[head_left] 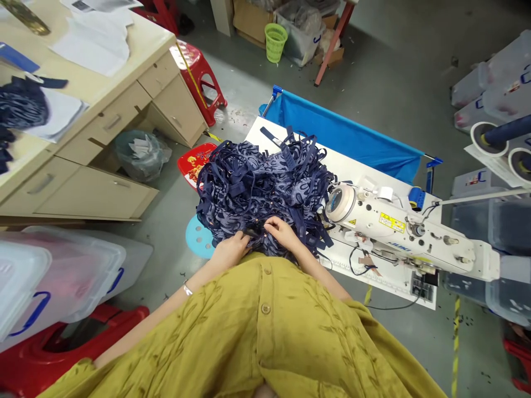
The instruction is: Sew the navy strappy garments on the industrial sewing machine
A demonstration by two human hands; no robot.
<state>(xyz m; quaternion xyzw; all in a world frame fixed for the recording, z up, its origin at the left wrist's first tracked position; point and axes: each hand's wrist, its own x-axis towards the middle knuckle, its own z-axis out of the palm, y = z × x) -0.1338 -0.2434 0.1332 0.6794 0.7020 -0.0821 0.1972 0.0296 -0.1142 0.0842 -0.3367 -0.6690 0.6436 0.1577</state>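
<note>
A large heap of navy patterned garments with many loose straps, which look like bras (265,177), lies on the white sewing table (365,260) in front of me. At the heap's near edge, my left hand (233,247) is closed, with a small dark piece at its fingertips that I cannot make out. Just to its right, my right hand (282,232) has its thumb and fingers pinched together on the navy garment. My fingertips are a short way apart. Close to the right of the heap stands a white sewing machine (381,218).
A blue cloth trough (344,132) hangs along the table's far edge. Left of the heap are a red stool (188,160) and a light-blue round seat (198,237). Clear plastic boxes (83,271) stand at left, beneath a drawer desk (120,127). Thread spools (489,138) rise at right.
</note>
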